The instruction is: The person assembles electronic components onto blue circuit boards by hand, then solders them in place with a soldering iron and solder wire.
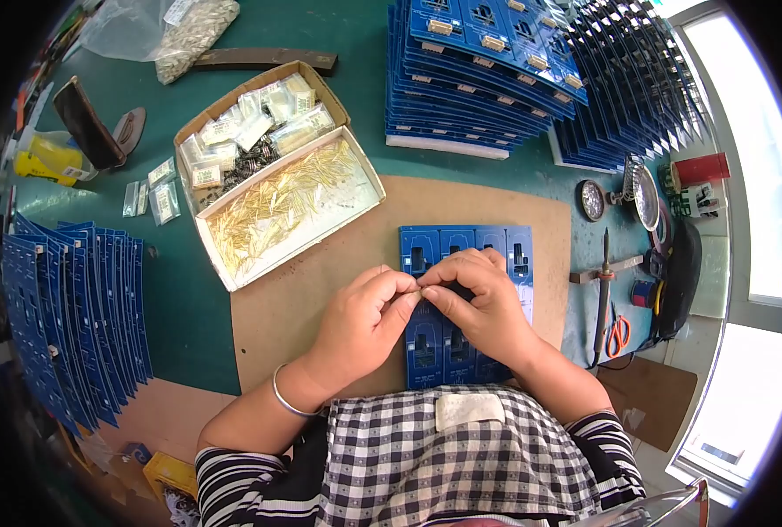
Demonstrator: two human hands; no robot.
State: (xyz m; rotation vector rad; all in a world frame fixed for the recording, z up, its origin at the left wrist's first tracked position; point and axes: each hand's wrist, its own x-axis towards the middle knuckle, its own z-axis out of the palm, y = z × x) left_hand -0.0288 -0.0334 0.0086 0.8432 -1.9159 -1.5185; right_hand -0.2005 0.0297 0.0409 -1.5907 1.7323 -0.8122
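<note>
My left hand [362, 314] and my right hand [479, 303] meet at the fingertips over a blue circuit board panel [423, 373]. Both pinch closed on something tiny between them; what it is cannot be made out. The panel lies on a brown board [285, 342] in front of me and carries several repeated sections with dark cutouts. My forearms hide part of it. Beyond my left hand stands an open cardboard box [369, 206], its near compartment holding loose gold-coloured pins [272, 206] and its far one small bags of parts [255, 123].
Stacked blue circuit boards [461, 105] stand at the back, with more upright boards [628, 79] beside them and others [79, 316] at the left. To the right lie a soldering iron [603, 290], orange-handled scissors [617, 335], a solder spool [644, 294] and a round metal dish [591, 200].
</note>
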